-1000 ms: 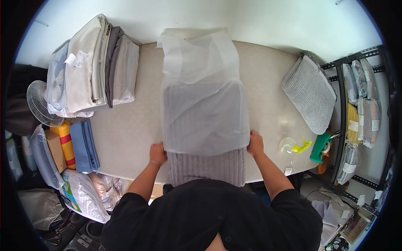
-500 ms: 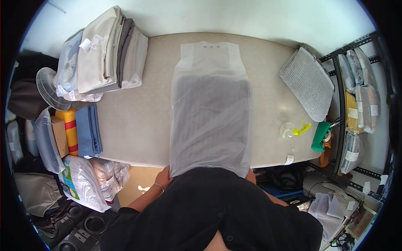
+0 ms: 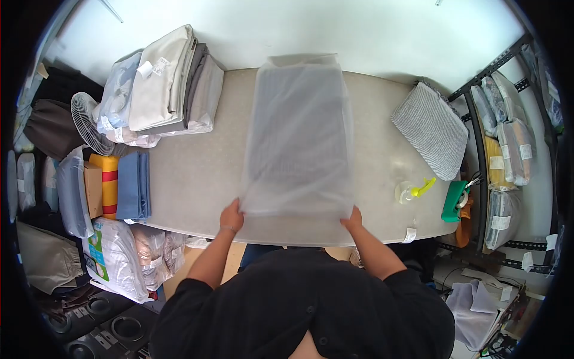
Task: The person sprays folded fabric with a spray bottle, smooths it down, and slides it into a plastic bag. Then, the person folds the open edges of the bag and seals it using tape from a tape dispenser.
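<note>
Bag (image 3: pixel 296 203) blurs grey fabric (image 3: pixel 302 122) inside.

1. On the middle of the table (image 3: pixel 191 179), a bag (image 3: pixel 299 137) (folded textile (image 3: pixel 302 107) inside).
2. At its near left corner, the left hand (image 3: pixel 232 216); at its near right corner, the right hand (image 3: pixel 351 221).
3. Far left on the table, a fabric stack (image 3: pixel 161 90), with a fan (image 3: pixel 86 122) to its left.
4. Nearer on that side, a folded cloth (image 3: pixel 133 185), then a bundle (image 3: pixel 109 186) and a box (image 3: pixel 93 190) further left.
5. Far right, a folded mat (image 3: pixel 430 131); nearer, a spray bottle (image 3: pixel 412 191), with a tape dispenser (image 3: pixel 452 202) to its right.
6. Right of the table, a rack (image 3: pixel 476 131).
</note>
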The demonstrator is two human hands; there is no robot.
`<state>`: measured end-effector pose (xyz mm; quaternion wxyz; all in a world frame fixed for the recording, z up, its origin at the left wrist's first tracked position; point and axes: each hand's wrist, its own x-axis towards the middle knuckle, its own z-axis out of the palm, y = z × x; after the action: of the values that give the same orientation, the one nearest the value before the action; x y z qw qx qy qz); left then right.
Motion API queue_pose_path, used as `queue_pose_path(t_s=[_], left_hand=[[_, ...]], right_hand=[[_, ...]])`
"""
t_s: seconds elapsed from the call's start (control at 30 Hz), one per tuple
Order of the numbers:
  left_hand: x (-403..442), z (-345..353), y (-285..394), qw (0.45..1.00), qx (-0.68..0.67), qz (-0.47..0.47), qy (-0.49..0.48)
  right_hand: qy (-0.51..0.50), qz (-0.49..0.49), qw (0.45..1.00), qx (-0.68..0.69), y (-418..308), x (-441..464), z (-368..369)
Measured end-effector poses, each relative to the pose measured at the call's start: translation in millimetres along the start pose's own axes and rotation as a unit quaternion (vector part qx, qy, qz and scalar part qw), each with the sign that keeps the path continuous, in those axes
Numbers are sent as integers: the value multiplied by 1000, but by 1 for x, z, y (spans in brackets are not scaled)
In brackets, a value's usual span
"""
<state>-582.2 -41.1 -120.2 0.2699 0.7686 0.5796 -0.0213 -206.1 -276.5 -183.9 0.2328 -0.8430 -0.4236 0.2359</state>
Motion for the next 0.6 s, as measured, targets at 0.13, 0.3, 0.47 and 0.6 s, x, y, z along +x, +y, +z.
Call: queue_pose_path(t_s=[0.13, 0.3, 0.47, 0.6], left_hand=[[-66, 14, -17, 999, 16, -3, -40], [-98, 20, -11, 998, 0, 58, 15], [-89, 12, 20, 979, -82, 136, 129], [-81, -3, 29, 983, -99, 140, 61]], right_hand=[[-62, 84, 994, -1, 10, -63, 8], [-4, 163, 987, -5, 19, -95, 34], [288, 19, 957, -9, -51, -69, -27], [194, 93, 963, 164, -15, -66, -43]])
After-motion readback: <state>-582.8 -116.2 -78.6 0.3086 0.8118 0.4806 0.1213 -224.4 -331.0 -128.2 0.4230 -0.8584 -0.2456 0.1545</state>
